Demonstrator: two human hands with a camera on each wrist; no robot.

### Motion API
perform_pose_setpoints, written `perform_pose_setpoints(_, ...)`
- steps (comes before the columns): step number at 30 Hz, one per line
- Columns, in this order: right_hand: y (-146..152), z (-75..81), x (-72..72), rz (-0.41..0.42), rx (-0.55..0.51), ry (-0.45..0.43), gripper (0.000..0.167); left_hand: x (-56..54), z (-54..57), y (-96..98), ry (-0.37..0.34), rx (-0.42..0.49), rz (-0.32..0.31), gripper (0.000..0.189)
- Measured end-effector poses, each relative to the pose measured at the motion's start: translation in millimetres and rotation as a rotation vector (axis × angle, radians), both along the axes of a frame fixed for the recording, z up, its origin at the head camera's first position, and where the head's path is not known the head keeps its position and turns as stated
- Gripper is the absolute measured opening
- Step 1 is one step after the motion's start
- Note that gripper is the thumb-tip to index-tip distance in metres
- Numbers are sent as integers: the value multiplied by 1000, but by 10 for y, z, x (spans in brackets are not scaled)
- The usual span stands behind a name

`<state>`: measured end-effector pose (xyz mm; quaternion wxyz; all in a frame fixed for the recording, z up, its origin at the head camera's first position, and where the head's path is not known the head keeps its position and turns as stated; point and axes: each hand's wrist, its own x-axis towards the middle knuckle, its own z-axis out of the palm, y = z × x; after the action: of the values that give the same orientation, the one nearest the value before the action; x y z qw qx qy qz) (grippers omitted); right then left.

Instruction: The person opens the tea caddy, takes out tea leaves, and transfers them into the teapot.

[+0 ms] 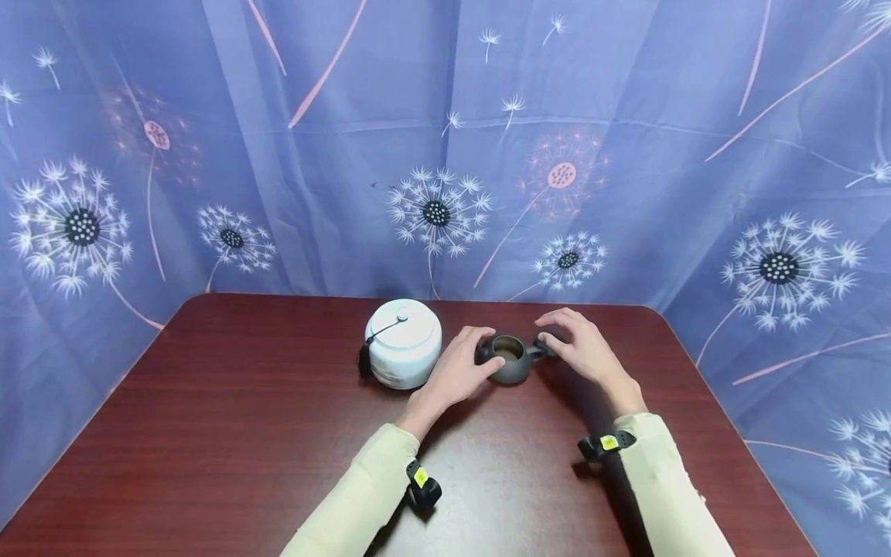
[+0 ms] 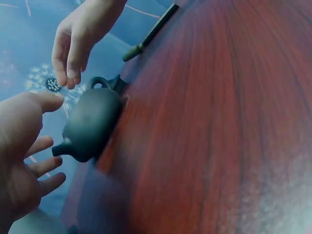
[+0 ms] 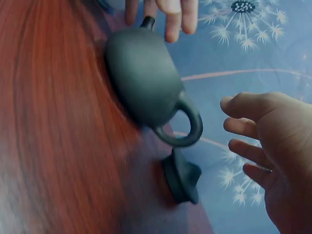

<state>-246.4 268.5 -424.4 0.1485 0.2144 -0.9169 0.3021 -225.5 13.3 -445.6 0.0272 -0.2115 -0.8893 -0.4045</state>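
Observation:
A dark grey teapot [image 1: 511, 371] with its top uncovered stands on the table, spout toward the left and loop handle toward the right. Its lid [image 3: 181, 176] lies beside the handle, best seen in the right wrist view. My left hand [image 1: 461, 367] is at the spout side, thumb and fingers spread and relaxed around that end. Over the handle and lid hovers my right hand [image 1: 588, 352], fingers loosely bent; the right wrist view shows a gap between them and the handle. Neither hand grips anything.
A white lidded jar [image 1: 404, 360] with a black tassel [image 1: 365, 360] stands just left of my left hand. The reddish-brown table [image 1: 244, 433] ends at a blue dandelion-print curtain [image 1: 334, 193]. A dark olive rod-like shape [image 2: 151, 34] appears at the table's edge in the left wrist view.

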Motion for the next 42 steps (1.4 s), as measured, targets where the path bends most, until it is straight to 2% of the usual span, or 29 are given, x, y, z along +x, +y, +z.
perform_pose_setpoints(4, -92, 66, 18, 12, -16, 19, 22, 17, 79, -4, 57, 26, -18, 50)
perform_pose_setpoints(11, -249, 162, 69, 35, -36, 29, 22, 73, 224, -46, 85, 119, -52, 43)
perform_pose_setpoints(19, -437, 221, 90, 61, -58, 34, 24, 148, 313, -186, 140, 189, -65, 36)
perform_pose_setpoints(30, -718, 237, 188, 75, -122, 0, 27, 214, 468, -397, 270, 238, -28, 32)
perform_pose_setpoints(37, -905, 172, 247, 110, -154, -21, 28, 216, 498, -554, 333, 258, 47, 29)
perform_pose_setpoints(42, -1054, 127, 303, 122, -169, -52, 30, 223, 486, -674, 417, 296, 104, 27)
